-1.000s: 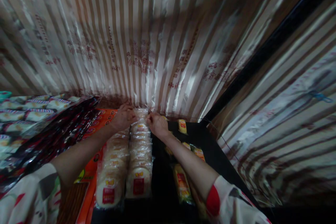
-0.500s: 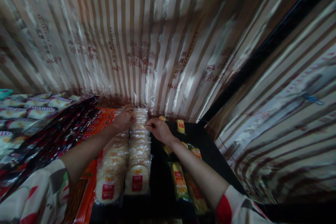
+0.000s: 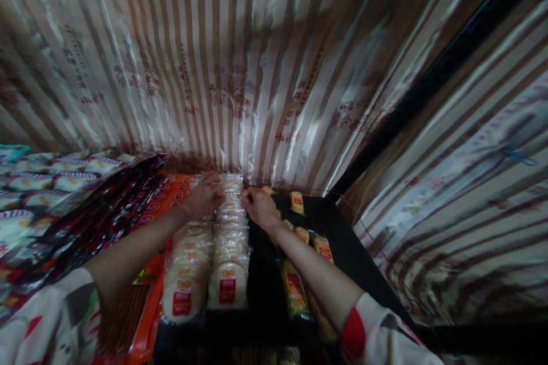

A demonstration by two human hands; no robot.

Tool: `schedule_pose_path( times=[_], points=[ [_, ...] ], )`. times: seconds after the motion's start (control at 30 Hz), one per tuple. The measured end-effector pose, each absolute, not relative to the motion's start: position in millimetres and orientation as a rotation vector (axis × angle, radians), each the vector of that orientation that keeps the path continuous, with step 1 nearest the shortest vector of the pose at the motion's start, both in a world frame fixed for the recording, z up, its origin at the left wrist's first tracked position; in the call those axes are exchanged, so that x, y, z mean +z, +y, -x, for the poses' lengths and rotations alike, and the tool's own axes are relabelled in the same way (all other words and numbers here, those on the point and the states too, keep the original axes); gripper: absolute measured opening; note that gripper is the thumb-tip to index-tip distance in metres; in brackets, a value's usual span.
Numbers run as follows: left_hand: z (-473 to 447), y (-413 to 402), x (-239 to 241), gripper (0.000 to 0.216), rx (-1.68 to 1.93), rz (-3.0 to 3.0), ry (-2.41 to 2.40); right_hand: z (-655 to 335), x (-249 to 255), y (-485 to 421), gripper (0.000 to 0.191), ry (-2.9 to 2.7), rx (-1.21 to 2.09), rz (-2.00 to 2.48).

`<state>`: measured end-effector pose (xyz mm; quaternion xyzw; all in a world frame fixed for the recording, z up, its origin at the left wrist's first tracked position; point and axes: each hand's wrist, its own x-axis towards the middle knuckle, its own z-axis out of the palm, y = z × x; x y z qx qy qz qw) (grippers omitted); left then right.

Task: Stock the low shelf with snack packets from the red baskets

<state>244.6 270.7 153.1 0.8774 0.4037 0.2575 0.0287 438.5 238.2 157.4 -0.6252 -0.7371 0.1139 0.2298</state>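
Observation:
Two rows of round, flat cakes in clear plastic wrappers with red labels overlap on the black shelf: a left row [image 3: 185, 291] and a right row [image 3: 228, 282]. At the far end of the right row, my left hand [image 3: 206, 197] is closed at its left edge, fingers curled on a wrapped cake. My right hand [image 3: 261, 209] pinches the wrapper edge on the opposite side, thumb and forefinger together. The cake between my hands is partly hidden and blurred.
Yellow packets [image 3: 295, 291] lie right of the rows under my right forearm, on the black shelf [image 3: 342, 239]. Left are an orange package [image 3: 148, 319], dark shiny packets [image 3: 115, 211] and white snack packs [image 3: 72, 181]. A striped sheet [image 3: 222, 68] hangs behind, beside a dark diagonal pole [image 3: 411, 91].
The view has shifted slightly, so the shelf goods sit a little further right. My hands stay at the far end of the right row, with only small finger movement.

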Motion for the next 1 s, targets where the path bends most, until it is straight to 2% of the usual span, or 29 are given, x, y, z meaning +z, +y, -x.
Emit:
schedule_pose_path(
  times=[0.27, 0.6, 0.83, 1.0],
  points=[
    [-247, 279, 142, 0.013, 0.832, -2.636, 1.274, -448, 164, 223, 0.014, -1.975, 0.174, 1.675],
    [-247, 278, 141, 0.014, 0.85, -2.632, 1.241, -449, 158, 224, 0.007, -2.158, 0.429, 1.606],
    [-244, 269, 147, 0.01, 0.924, -2.634, 1.254, -446, 156, 222, 0.013, -2.092, 0.314, 1.687],
    [-241, 260, 156, 0.013, 0.818, -2.708, 1.128, -442, 161, 221, 0.014, -2.068, 0.267, 1.74]
  ],
)
